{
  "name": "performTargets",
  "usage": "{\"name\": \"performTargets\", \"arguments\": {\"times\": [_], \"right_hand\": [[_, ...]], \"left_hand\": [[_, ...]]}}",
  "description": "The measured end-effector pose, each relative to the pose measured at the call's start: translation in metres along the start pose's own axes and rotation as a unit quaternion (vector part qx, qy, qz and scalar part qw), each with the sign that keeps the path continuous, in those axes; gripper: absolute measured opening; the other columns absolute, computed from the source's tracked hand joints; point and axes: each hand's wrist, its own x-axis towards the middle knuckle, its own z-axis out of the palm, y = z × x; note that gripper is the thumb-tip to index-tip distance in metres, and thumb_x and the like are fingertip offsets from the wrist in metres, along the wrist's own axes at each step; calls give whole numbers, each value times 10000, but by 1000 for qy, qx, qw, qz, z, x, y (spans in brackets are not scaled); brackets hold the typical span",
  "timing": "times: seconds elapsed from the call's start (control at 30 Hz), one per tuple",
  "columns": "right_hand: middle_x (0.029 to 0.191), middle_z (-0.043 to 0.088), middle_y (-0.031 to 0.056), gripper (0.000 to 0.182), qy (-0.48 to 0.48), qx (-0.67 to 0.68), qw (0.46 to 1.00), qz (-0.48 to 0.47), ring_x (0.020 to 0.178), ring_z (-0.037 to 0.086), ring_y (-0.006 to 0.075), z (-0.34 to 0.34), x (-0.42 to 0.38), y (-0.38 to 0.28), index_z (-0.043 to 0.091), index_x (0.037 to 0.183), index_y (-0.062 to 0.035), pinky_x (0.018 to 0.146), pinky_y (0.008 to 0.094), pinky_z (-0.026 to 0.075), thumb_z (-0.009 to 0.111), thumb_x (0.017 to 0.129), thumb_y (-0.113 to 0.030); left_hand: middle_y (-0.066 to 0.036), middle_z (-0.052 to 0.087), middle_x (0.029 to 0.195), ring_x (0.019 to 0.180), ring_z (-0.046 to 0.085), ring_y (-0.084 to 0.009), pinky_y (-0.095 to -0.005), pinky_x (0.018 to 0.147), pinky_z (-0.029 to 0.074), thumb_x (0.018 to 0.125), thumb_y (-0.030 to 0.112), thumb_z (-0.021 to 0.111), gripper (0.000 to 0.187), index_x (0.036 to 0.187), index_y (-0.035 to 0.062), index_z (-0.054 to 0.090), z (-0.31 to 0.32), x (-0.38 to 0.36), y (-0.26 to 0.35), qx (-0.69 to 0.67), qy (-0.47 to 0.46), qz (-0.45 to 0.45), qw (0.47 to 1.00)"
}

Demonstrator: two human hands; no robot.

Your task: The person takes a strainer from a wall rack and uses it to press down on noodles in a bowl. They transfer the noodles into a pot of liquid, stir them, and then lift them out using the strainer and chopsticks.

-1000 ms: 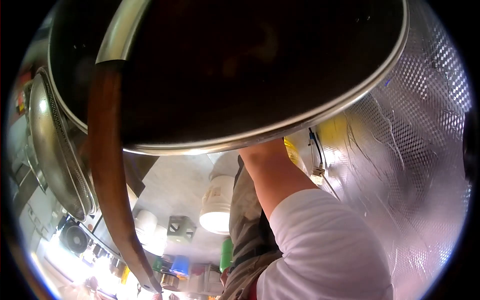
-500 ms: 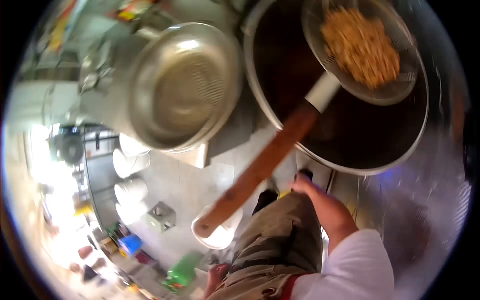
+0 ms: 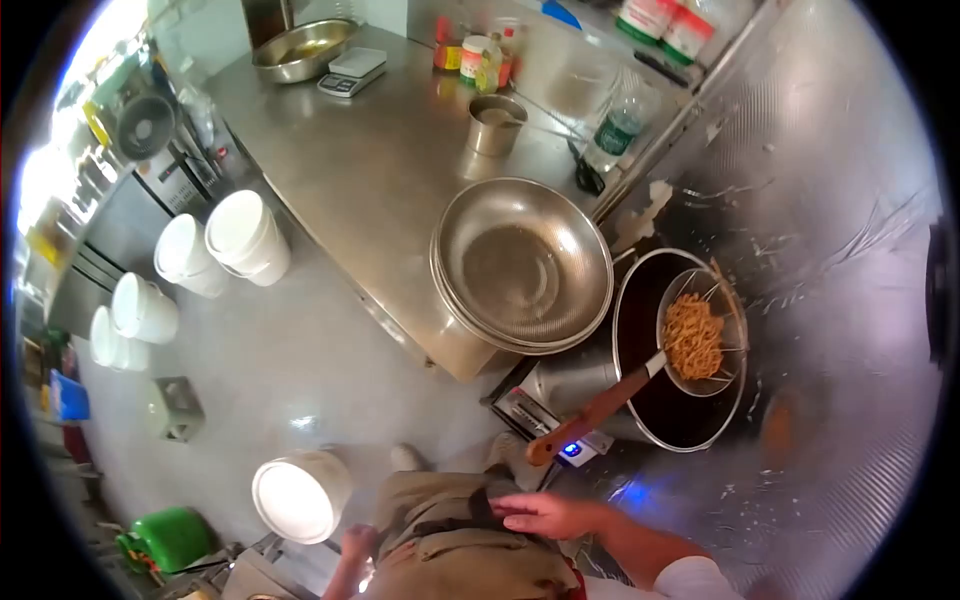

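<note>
My right hand [image 3: 550,515] is in front of the khaki trousers [image 3: 450,540], its fingers stretched out and nothing seen in it. Low on the left, my left hand [image 3: 358,543] hangs beside the trousers, too small and blurred for its fingers to be made out. A deep pot of dark liquid [image 3: 665,415] stands to the right. Over its mouth rests a wire strainer [image 3: 738,350] full of brown fried strips [image 3: 693,337]. The strainer's wooden handle [image 3: 590,412] points toward me, touched by neither hand. Stacked metal bowls [image 3: 525,265] sit beside the pot.
A steel counter [image 3: 350,170] holds a scale [image 3: 353,72], a shallow pan [image 3: 303,50], a metal cup [image 3: 496,125] and bottles [image 3: 615,130]. A lit control panel [image 3: 570,450] is below the pot. White buckets [image 3: 245,235], a stool [image 3: 176,408] and a green cylinder [image 3: 170,540] stand left.
The view has swung and pulled back, so the pot and bowls look smaller and more of the counter shows. My right hand has come in from beyond the trousers to their front.
</note>
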Motion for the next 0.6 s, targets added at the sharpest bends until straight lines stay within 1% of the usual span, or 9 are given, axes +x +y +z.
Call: {"name": "performTargets", "arguments": {"times": [0.03, 0.1, 0.13, 0.23, 0.3, 0.43, 0.47, 0.57, 0.6], "right_hand": [[1259, 563, 88, 441, -26, 40, 998, 50, 1140, 540, 173, -5, 2, -61, 442, 1368, -17, 957, 319, 449, 503, 979, -215], [1197, 589, 129, 423, 90, 160, 982, 45, 1147, 556, 239, -34, 29, -104, 476, 1328, -1, 941, 391, 479, 537, 953, -188], [1206, 572, 161, 457, 224, 221, 948, 46, 1140, 558, 277, -52, 46, -109, 458, 1329, 6, 923, 429, 489, 554, 938, -211], [1275, 492, 233, 519, 510, 420, 730, 177, 1112, 557, 381, -125, 94, -110, 419, 1306, -5, 890, 514, 492, 584, 897, -278], [1285, 468, 238, 505, 514, 386, 739, 204, 1070, 563, 397, -135, 110, -107, 412, 1286, -23, 901, 522, 480, 584, 888, -282], [1222, 497, 227, 390, 526, 428, 714, 171, 1005, 572, 386, -210, 149, -12, 443, 1211, -43, 887, 511, 479, 566, 888, -224], [1064, 572, 192, 284, 572, 370, 715, 157, 900, 599, 341, -204, 161, -13, 489, 1132, -25, 792, 482, 509, 540, 889, -164], [1068, 564, 174, 278, 518, 337, 773, 139, 780, 601, 331, -217, 188, -24, 491, 1127, -34, 649, 458, 529, 533, 858, -94], [936, 584, 165, 190, 537, 341, 760, 134, 668, 594, 301, -220, 205, -34, 515, 1024, -11, 562, 441, 513, 524, 840, -58]], "left_hand": [[-112, 648, 676, 592, 605, -190, -326, 548, 477, 791, 121, 540, 221, 783, -51, 678, -12, 16, -8, 45, -3, 0, 999], [-88, 614, 641, 549, 580, -179, -317, 501, 467, 806, 104, 529, 191, 732, -23, 651, -29, 41, -17, -183, -9, -11, 983], [-91, 606, 632, 534, 577, -180, -310, 483, 465, 815, 98, 528, 172, 740, -15, 633, -43, 51, -8, -71, -22, 69, 995], [-106, 588, 623, 505, 573, -178, -288, 450, 471, 838, 80, 525, 121, 819, -15, 598, -95, 87, 2, -73, -7, 154, 985], [-106, 585, 633, 500, 569, -176, -285, 445, 476, 838, 79, 526, 127, 860, -27, 594, -113, 61, 69, -260, 15, 6, 965], [-118, 586, 639, 508, 580, -186, -288, 443, 489, 827, 75, 526, 147, 881, -47, 589, -130, 74, 77, -290, 50, 1, 956], [-120, 584, 635, 501, 576, -190, -289, 439, 489, 822, 71, 524, 146, 873, -51, 587, -131, 78, 78, -301, 62, -16, 951], [-120, 575, 620, 477, 566, -201, -306, 422, 480, 807, 66, 515, 132, 806, -49, 580, -140, 80, 65, -312, 111, -63, 942], [-118, 570, 611, 467, 563, -206, -320, 410, 474, 800, 69, 510, 135, 753, -39, 577, -137, 88, 56, -307, 128, -69, 940]]}}
